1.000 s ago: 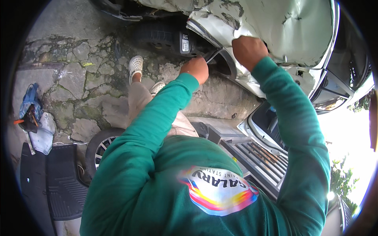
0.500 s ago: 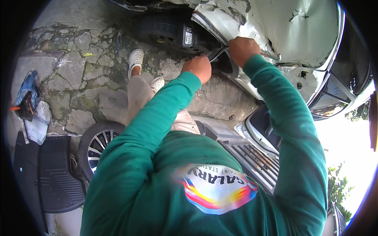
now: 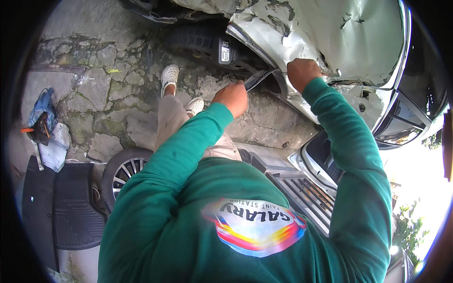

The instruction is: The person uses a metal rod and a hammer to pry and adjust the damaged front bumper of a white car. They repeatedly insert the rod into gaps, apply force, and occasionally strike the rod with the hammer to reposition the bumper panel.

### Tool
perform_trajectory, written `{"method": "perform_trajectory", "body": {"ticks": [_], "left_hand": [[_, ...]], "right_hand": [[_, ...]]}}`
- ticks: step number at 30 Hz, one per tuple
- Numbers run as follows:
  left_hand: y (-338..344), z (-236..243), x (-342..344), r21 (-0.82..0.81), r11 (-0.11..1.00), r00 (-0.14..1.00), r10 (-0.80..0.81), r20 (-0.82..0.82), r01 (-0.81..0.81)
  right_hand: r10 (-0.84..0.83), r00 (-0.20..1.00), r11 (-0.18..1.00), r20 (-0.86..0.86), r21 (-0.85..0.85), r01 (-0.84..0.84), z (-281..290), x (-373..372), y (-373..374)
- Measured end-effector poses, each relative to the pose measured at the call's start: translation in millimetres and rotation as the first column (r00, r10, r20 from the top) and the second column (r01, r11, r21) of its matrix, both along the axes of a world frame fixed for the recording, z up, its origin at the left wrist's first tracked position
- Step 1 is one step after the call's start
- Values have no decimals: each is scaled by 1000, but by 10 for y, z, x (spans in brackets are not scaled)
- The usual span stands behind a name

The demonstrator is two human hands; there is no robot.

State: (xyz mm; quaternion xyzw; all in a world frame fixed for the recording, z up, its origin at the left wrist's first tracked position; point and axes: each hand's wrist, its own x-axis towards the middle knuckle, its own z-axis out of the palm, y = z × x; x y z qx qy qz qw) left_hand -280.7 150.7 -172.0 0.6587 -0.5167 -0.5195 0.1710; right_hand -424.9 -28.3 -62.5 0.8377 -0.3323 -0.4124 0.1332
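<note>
While the dented white fender (image 3: 349,42) was gripped by the fisted right hand (image 3: 302,73), a dark trim strip (image 3: 257,79) was pinched by the left hand (image 3: 232,98), approx. half-detached, rest unfinished.

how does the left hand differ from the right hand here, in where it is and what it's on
The left hand is lower and nearer the body, its grip closed on a dark strip at the panel's lower edge. The right hand is higher and farther out, fisted against the dented white car panel, with a thin tool end showing beside it. Both are closed, in green sleeves.
</note>
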Motion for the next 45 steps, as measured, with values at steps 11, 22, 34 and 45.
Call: {"method": "perform_trajectory", "body": {"ticks": [11, 22, 34, 45], "left_hand": [[-1, 70, 80, -10, 1000, 999, -18, -47, 17], [217, 44, 61, -105, 993, 998, -57, -1, 56], [510, 110, 83, 0, 984, 984, -179, 8, 179], [608, 155, 33, -71, 969, 971, -234, 44, 237]], "right_hand": [[-42, 994, 997, 100, -53, 47, 49, 139, 174], [-265, 951, 955, 161, -96, 282, -354, -63, 623], [-146, 987, 989, 70, 30, 144, -195, -399, 205], [-468, 863, 877, 189, -21, 480, -725, -665, 645]]}}
